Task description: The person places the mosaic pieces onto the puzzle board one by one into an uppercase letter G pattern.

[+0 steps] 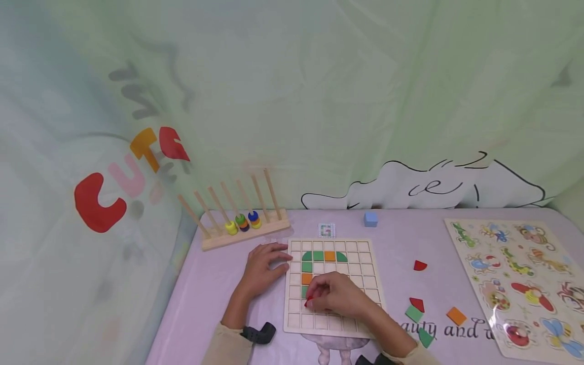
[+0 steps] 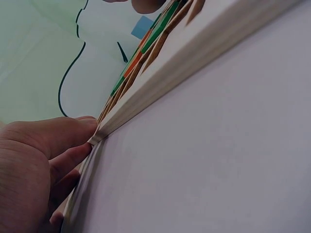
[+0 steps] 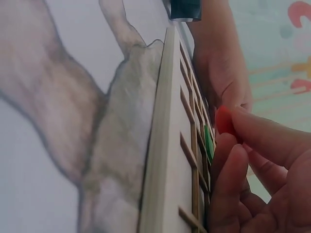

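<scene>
- Red piece point(image 1: 308, 302) is pinched in the fingertips of the right hand point(image 1: 337, 296), low on the left side of the grid board point(image 1: 365, 263), just below a green tile in the same column.
- In the right wrist view the red piece point(image 3: 224, 120) pokes up between thumb and forefinger, just over the board's cells; which way it points I cannot tell, too much is hidden.
- Left hand point(image 1: 263, 267) lies flat on the table point(image 1: 219, 284), fingers straight, tips touching the board's left edge point(image 2: 146, 92).
- Green and orange tiles point(image 1: 324, 256) fill an arch at the top of the board and run down the left column; the right and bottom cells lie bare.
- To the right, loose pieces point(image 1: 417, 304) sit well apart from the board, with bare table between.
- Animal puzzle point(image 1: 520, 284) lies along the far right edge.
- Peg rack point(image 1: 242, 223) with rings and a blue cube point(image 1: 370, 219) stand behind the board.
</scene>
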### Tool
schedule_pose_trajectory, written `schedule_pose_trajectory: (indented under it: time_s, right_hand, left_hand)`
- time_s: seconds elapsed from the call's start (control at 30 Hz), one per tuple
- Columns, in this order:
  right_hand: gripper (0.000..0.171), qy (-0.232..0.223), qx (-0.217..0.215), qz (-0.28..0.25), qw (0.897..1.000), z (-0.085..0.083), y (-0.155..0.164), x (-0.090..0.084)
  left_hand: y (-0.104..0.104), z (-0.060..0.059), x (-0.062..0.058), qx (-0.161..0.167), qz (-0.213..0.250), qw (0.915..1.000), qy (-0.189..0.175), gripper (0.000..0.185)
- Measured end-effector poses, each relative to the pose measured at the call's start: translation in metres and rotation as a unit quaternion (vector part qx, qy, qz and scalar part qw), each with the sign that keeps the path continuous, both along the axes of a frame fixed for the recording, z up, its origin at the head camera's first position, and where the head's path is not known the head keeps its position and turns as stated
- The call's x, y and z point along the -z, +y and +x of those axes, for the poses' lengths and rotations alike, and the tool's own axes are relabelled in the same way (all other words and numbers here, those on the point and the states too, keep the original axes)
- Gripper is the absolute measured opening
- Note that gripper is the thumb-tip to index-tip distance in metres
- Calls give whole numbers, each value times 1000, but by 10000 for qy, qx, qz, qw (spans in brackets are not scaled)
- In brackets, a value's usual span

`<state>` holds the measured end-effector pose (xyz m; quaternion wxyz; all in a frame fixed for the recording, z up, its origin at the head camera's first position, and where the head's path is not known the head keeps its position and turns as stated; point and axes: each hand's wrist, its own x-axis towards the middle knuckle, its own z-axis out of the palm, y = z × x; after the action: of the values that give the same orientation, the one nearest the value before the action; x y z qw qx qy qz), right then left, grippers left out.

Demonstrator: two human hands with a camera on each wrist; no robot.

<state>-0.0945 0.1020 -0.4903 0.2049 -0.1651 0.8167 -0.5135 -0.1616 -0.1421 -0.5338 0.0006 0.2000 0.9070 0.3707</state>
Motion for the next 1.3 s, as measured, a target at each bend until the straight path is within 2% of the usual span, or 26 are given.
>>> schedule_pose_trajectory:
  time_s: [0.2, 0.37, 0.87, 1.3]
  right_hand:
    - [11, -178, 245, -102, 9995, 0, -3, 3]
    - [9, -224, 390, -54, 9990, 0, -6, 3]
    - [11, -342, 485, -31, 9982, 0, -7, 4]
    - [12, -262, 428, 122, 9987, 0, -10, 5]
  left_hand:
    - [-1, -1, 2, 13, 8, 10000, 65, 18]
    - [0, -1, 2, 0, -27, 10000, -22, 18]
    - [0, 0, 0, 40, 88, 9999, 31, 18]
    - [-1, 0, 2, 30, 98, 9999, 122, 17]
